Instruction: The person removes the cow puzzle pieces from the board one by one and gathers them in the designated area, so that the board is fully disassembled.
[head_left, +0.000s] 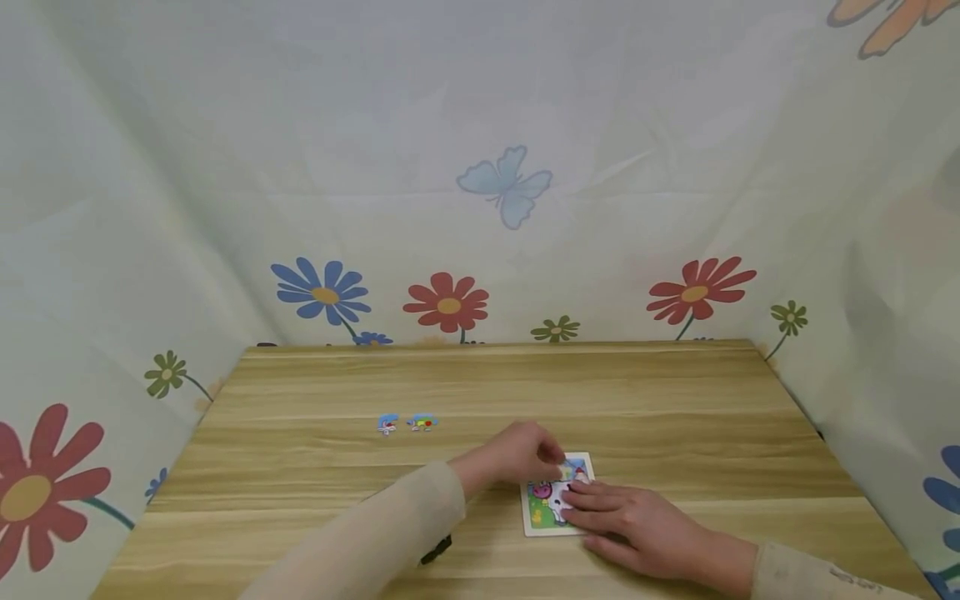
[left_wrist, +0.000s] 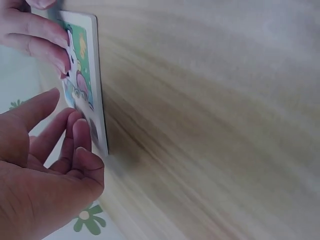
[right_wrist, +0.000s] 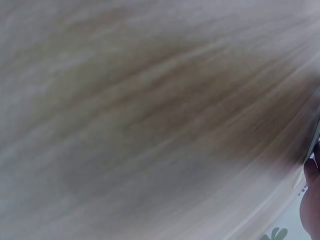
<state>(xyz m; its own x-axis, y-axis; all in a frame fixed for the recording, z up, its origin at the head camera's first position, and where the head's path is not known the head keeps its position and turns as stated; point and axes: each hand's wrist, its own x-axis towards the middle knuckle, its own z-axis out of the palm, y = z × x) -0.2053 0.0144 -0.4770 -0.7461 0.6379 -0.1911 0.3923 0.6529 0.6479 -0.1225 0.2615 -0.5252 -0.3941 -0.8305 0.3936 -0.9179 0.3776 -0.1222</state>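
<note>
A framed picture puzzle (head_left: 538, 531) with a pink-faced, white-bodied animal lies on the table. My left hand (head_left: 519, 454) bends over its upper left part; in the left wrist view this hand (left_wrist: 47, 170) has loosely curled fingers, fingertips at the board (left_wrist: 101, 100) and thumb apart from them. No piece shows between them. The right hand (head_left: 651, 533) rests extended fingers on the board's right side, covering part of the picture. Those fingers (left_wrist: 42, 40) also show in the left wrist view. Part of a hand (right_wrist: 311, 200) appears at the right wrist view's edge.
Two small colourful pieces, one (head_left: 387, 423) beside the other (head_left: 423, 422), lie on the wooden table (head_left: 660, 400) to the left, farther back than the board. A small black object (head_left: 437, 550) shows by the left sleeve. Flower-patterned cloth (head_left: 375, 208) surrounds the table behind and at the sides.
</note>
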